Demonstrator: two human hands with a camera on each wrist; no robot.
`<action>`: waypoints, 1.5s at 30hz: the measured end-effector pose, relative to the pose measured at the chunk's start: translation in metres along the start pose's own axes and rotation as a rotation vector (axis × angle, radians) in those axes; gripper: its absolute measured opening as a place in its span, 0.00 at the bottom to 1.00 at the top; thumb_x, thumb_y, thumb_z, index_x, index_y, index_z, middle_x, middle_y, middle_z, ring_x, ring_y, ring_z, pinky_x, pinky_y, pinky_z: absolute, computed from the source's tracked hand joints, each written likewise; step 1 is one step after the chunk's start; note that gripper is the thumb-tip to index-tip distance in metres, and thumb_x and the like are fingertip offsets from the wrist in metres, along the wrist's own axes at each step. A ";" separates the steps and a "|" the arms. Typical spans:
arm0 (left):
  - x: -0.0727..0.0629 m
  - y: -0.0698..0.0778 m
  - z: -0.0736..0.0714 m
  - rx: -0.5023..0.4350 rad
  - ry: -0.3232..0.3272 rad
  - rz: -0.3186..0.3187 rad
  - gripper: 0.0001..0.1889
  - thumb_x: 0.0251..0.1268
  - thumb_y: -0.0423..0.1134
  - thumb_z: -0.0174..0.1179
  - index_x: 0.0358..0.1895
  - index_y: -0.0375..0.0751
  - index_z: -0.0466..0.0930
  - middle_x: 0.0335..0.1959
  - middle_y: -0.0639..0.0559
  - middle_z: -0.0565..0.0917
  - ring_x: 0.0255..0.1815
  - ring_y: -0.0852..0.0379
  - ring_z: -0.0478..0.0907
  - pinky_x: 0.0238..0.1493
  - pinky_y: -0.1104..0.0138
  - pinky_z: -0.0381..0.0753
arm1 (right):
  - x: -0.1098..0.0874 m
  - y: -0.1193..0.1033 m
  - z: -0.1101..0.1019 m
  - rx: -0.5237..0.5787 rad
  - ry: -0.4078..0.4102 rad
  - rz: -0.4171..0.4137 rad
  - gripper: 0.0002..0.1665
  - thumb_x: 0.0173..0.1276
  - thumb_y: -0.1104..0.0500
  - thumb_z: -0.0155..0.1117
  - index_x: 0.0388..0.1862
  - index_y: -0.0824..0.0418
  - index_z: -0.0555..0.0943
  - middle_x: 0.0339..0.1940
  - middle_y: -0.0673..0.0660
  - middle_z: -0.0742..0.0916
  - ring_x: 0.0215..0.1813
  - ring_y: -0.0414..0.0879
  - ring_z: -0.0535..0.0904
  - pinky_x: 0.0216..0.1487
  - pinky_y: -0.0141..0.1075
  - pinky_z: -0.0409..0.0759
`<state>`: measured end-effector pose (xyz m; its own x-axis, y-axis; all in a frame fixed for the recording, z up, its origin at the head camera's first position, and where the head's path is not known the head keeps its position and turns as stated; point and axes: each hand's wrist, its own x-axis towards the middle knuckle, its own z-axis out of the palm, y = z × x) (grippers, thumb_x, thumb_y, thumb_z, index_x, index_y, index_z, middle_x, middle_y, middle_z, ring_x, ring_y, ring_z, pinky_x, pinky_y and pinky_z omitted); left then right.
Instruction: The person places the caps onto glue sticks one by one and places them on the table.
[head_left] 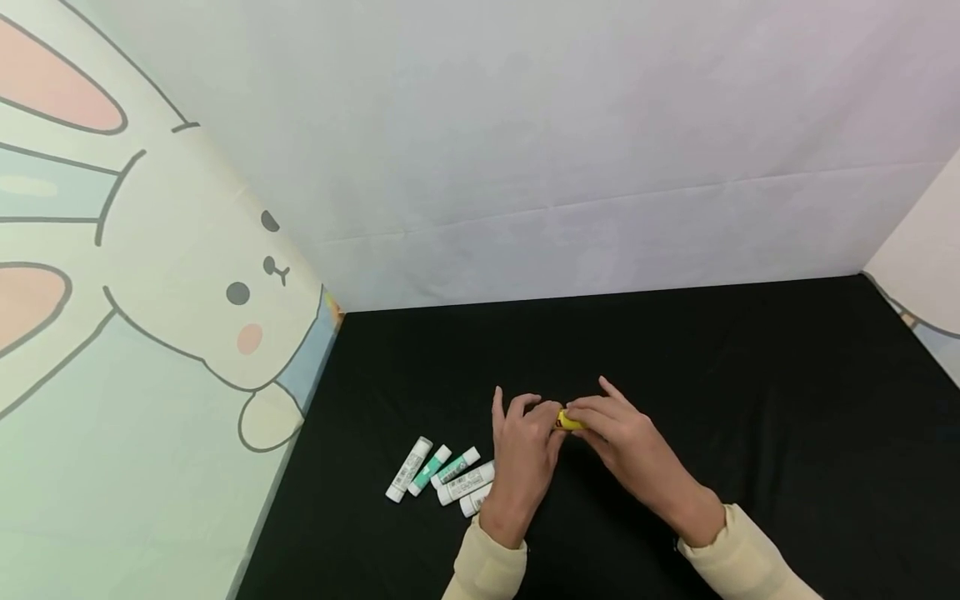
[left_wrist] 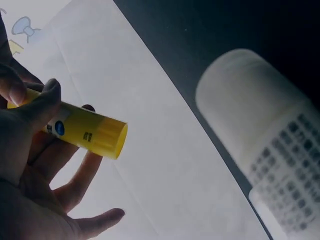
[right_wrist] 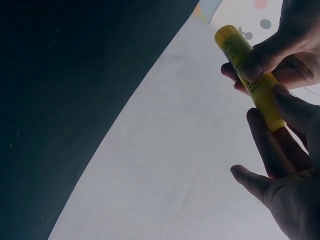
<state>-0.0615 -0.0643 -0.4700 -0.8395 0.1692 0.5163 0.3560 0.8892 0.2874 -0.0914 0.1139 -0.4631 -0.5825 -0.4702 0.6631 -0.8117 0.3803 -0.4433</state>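
Note:
A yellow glue stick point(head_left: 570, 420) is held in the air above the black table by both hands. My left hand point(head_left: 522, 446) pinches it between thumb and fingers; in the left wrist view its end point(left_wrist: 107, 137) points away from the palm. At the other end, my right hand point(head_left: 626, 442) grips it with thumb and fingertips, as the right wrist view shows on the glue stick point(right_wrist: 250, 75). The fingers partly cover the barrel. Left of my left hand, several white and green glue sticks point(head_left: 409, 469) lie on the cloth, one partly hidden by the wrist.
A black cloth covers the table point(head_left: 712, 358). Behind it hangs a pale wall sheet point(head_left: 555, 150), and a cartoon rabbit panel point(head_left: 187, 275) stands on the left. A white printed tube point(left_wrist: 250, 110) looms blurred and close in the left wrist view.

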 end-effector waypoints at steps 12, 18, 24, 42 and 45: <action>-0.007 0.001 0.002 0.055 0.040 0.078 0.11 0.59 0.38 0.79 0.41 0.47 0.87 0.34 0.57 0.91 0.50 0.53 0.84 0.70 0.27 0.66 | -0.005 -0.002 0.007 0.042 0.041 0.008 0.27 0.45 0.79 0.82 0.46 0.62 0.90 0.47 0.54 0.90 0.47 0.49 0.90 0.78 0.62 0.64; -0.009 0.001 0.002 0.101 0.043 0.116 0.14 0.55 0.37 0.82 0.42 0.46 0.89 0.37 0.57 0.92 0.51 0.53 0.83 0.69 0.27 0.67 | -0.011 -0.002 0.012 0.093 0.096 0.057 0.29 0.42 0.79 0.84 0.44 0.61 0.90 0.46 0.52 0.91 0.46 0.48 0.90 0.84 0.47 0.56; -0.004 0.005 -0.003 0.141 0.034 0.124 0.15 0.54 0.38 0.83 0.44 0.47 0.90 0.39 0.58 0.92 0.52 0.54 0.83 0.71 0.28 0.65 | -0.012 -0.003 0.010 0.080 0.117 0.089 0.31 0.41 0.79 0.84 0.46 0.61 0.89 0.47 0.52 0.91 0.47 0.48 0.90 0.78 0.57 0.64; -0.003 0.007 -0.010 0.191 0.030 0.045 0.16 0.56 0.44 0.82 0.48 0.48 0.91 0.43 0.56 0.92 0.53 0.51 0.85 0.73 0.32 0.67 | -0.003 -0.001 0.003 0.013 0.044 0.064 0.32 0.43 0.76 0.86 0.49 0.61 0.88 0.50 0.51 0.89 0.50 0.47 0.89 0.67 0.63 0.75; -0.004 0.007 -0.010 0.207 0.030 0.051 0.16 0.57 0.45 0.82 0.47 0.48 0.92 0.42 0.56 0.92 0.53 0.51 0.84 0.73 0.34 0.69 | -0.005 -0.001 0.003 0.007 0.037 0.067 0.32 0.43 0.76 0.86 0.50 0.61 0.88 0.50 0.51 0.90 0.50 0.47 0.89 0.67 0.62 0.76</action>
<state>-0.0512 -0.0627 -0.4619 -0.8089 0.2064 0.5505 0.3033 0.9487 0.0899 -0.0878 0.1132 -0.4681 -0.6339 -0.4139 0.6533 -0.7710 0.4048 -0.4916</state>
